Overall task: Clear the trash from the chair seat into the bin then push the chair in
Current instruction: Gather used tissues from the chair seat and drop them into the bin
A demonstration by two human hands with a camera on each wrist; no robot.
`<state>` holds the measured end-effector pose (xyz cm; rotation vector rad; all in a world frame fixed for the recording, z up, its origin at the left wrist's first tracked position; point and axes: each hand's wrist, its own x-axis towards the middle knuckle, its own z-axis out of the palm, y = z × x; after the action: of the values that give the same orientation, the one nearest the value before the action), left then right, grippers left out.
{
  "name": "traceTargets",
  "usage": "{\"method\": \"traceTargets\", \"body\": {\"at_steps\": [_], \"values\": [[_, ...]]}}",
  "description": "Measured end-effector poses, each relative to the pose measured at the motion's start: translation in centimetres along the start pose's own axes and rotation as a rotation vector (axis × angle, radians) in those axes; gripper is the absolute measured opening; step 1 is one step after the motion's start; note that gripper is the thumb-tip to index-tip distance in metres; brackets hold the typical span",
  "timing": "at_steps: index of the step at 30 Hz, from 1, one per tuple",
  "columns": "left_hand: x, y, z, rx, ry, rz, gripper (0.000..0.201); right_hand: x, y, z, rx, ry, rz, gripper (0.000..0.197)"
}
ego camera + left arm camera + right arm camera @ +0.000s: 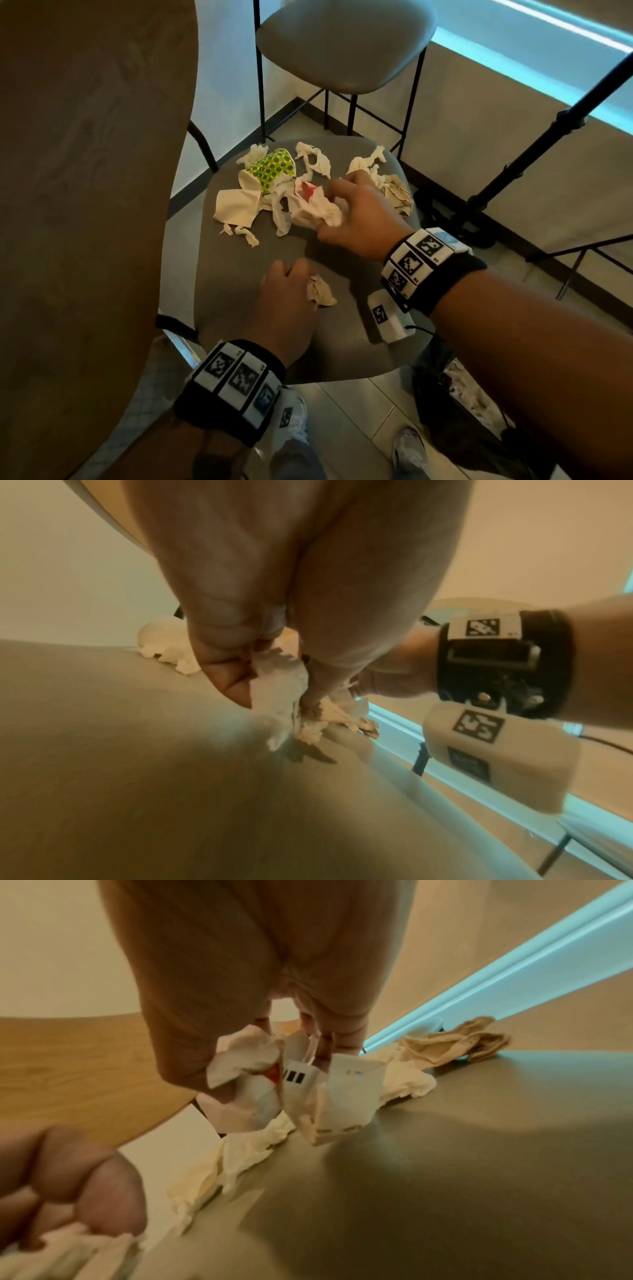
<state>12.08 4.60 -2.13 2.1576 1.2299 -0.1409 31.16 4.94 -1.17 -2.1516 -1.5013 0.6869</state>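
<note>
A grey chair seat (239,294) carries scattered trash: white tissues (313,161), a green-dotted paper cup (272,168), a flat white napkin (236,207) and brown crumpled paper (397,195). My right hand (356,219) grips a white wrapper with red print (315,205), also close up in the right wrist view as the wrapper (294,1093). My left hand (287,298) near the seat's front pinches a small crumpled tissue (320,291), whose folds (277,691) sit between thumb and fingers in the left wrist view.
A brown wooden table (78,205) fills the left side. A second grey stool (342,44) stands behind the chair. Black tripod legs (513,164) stand at the right. A dark bag with trash (462,387) sits on the tiled floor at the lower right.
</note>
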Motion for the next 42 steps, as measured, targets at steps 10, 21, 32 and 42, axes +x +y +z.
{"method": "traceTargets", "body": {"at_steps": [10,21,32,42], "values": [[-0.9,-2.0,-1.4,-0.153,0.119,-0.038,0.025,-2.2,-0.6,-0.9,0.291,0.096,0.062,0.037],[-1.6,-1.3,-1.8,-0.144,0.181,0.012,0.022,-7.0,1.3,-2.3,0.422,0.162,0.142,0.032],[-2.0,9.5,3.3,-0.267,0.168,0.371,0.021,-26.1,14.9,-7.9,0.657,0.418,0.402,0.029],[0.8,20.7,29.9,-0.172,-0.342,0.388,0.021,-40.9,37.6,1.4,0.773,0.56,1.007,0.051]]}}
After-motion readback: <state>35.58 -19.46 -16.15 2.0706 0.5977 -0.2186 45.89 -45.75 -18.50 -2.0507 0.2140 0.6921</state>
